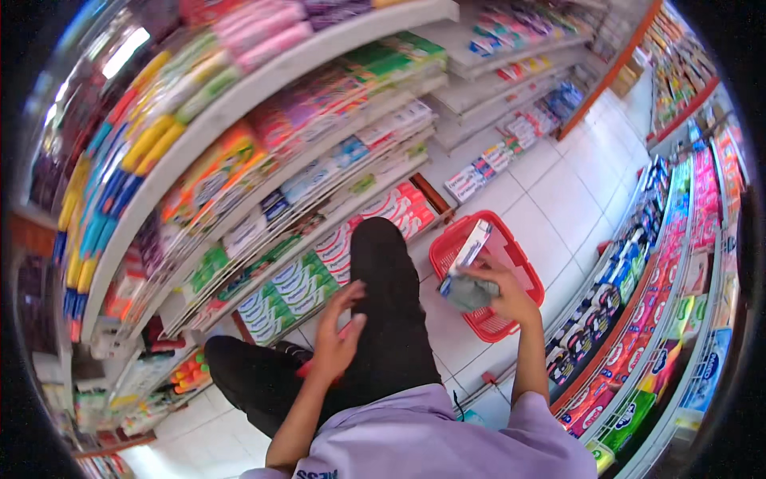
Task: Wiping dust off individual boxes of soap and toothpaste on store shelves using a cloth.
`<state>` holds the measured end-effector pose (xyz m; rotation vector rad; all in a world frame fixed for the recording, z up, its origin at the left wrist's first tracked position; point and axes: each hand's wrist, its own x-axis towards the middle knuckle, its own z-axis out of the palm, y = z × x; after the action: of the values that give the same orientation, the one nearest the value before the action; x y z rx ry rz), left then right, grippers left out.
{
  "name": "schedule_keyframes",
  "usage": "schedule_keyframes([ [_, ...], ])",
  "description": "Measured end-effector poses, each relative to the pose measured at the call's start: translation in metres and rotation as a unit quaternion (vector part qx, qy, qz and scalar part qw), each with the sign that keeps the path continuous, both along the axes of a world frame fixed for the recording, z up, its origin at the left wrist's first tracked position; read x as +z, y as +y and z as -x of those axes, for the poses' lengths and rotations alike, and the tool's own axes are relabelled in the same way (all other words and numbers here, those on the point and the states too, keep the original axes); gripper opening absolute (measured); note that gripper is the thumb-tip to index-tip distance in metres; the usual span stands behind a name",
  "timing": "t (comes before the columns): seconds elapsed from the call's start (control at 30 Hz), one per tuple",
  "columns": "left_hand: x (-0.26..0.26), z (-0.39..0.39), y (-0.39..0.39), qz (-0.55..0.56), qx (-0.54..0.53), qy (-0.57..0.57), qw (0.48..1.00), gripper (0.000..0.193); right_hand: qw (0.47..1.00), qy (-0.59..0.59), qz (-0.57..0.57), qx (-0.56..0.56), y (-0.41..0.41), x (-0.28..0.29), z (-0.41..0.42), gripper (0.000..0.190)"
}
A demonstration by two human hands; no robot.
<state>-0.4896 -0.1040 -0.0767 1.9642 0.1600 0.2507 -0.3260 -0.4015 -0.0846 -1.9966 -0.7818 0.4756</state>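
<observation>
My right hand (pixel 511 293) is over a red plastic basket (pixel 534 286) on the tiled floor. Its fingers are closed on a crumpled grey cloth (pixel 473 292). A slim white and blue carton (pixel 477 240) slants up beside the fingers, above the basket; whether it is gripped together with the cloth is hard to tell. My left hand (pixel 338 335) hovers by my bent knee (pixel 383 263) with thumb and fingers apart. Something red (pixel 303 368) shows behind the left wrist, mostly hidden.
Shelves (pixel 269 96) packed with boxed goods rise close on the left. Their lowest level holds rows of green and red toothpaste cartons (pixel 305 281). Another low rack of colourful packets (pixel 622 335) lines the right side. White floor tiles (pixel 553 185) run along the aisle between them.
</observation>
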Motion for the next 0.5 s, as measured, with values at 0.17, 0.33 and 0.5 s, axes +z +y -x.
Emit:
schedule_keyframes([
  [0.17, 0.042, 0.017, -0.012, 0.233, -0.023, -0.017, 0.972, 0.048, 0.967, 0.082, -0.041, 0.238, 0.084, 0.084, 0.046, 0.06],
  [0.33, 0.039, 0.054, 0.017, 0.181, 0.105, -0.079, 0.975, 0.039, 0.939, 0.064, -0.088, 0.325, 0.146, 0.116, 0.073, 0.071],
  [0.5, 0.027, 0.088, 0.041, 0.243, 0.244, -0.09, 0.934, 0.037, 0.974, -0.034, -0.217, -0.052, 0.189, 0.109, 0.096, 0.05],
])
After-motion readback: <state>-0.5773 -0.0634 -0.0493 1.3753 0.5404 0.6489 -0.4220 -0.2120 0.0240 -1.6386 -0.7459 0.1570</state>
